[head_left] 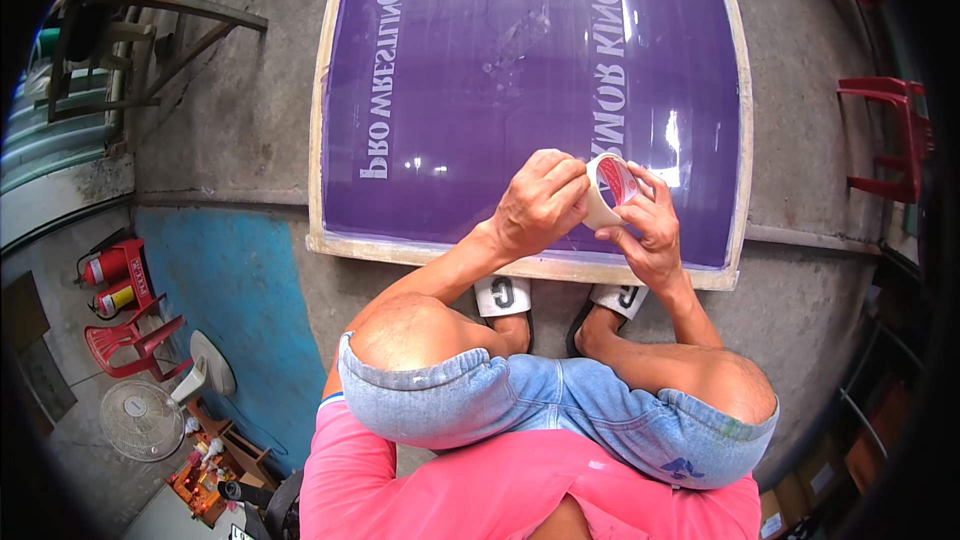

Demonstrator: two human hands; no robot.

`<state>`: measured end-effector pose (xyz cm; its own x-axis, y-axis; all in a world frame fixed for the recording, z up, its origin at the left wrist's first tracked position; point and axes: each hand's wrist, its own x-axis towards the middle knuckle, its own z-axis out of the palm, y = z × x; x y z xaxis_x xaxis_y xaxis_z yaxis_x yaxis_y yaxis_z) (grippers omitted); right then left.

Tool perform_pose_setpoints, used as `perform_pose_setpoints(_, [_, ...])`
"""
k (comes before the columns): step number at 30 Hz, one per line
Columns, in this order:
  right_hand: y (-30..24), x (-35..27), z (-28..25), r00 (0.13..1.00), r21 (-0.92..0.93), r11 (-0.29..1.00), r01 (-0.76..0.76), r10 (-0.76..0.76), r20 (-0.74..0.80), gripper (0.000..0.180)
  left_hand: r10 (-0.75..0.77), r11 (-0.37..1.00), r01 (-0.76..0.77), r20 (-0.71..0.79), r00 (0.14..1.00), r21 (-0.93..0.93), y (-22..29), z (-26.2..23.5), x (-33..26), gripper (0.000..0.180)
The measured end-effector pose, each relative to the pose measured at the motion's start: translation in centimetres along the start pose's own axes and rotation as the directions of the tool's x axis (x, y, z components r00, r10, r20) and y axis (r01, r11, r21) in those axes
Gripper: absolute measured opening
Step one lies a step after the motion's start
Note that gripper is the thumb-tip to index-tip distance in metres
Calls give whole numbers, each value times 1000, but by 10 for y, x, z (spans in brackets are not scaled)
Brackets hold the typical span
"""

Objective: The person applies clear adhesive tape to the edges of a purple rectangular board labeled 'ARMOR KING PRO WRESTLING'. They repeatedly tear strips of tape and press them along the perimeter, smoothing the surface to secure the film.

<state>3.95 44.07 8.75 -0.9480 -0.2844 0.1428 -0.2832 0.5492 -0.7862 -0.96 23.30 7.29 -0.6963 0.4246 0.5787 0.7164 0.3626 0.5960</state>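
Observation:
A roll of cream-coloured tape (597,202) with a red and white inner core is in my right hand (652,228), whose fingers and thumb wrap round its right side. My left hand (545,200) is closed in a pinch right against the roll's left edge. Whether it grips the tape's end is hidden by the fingers. Both hands hover over the near edge of a large framed purple screen (480,120), which lies flat on the floor. Pale lettering runs across its glossy surface, and its border is off-white and worn.
My knees and slippered feet are close to the screen's near edge. Red plastic chairs (890,135) stand at the right; another chair (130,340), fire extinguishers (118,265) and a fan (143,420) are at the left. A dark metal frame (170,5) stands at the far left.

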Motion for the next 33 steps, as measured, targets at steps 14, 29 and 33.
perform_pose_setpoints(14, [10,-61,33,848,308,864,-399,219,483,47,-777,153,779,413,475,-608,17,8,-127,11])
perform_pose_setpoints(29, [174,-61,-195,790,-383,798,-466,570,227,42,-991,79,958,79,104,-276,-153,-256,-207,16])
perform_pose_setpoints(33, [165,-55,-183,743,-414,782,-465,600,298,38,-997,69,954,-3,71,-292,-153,-254,-197,41])
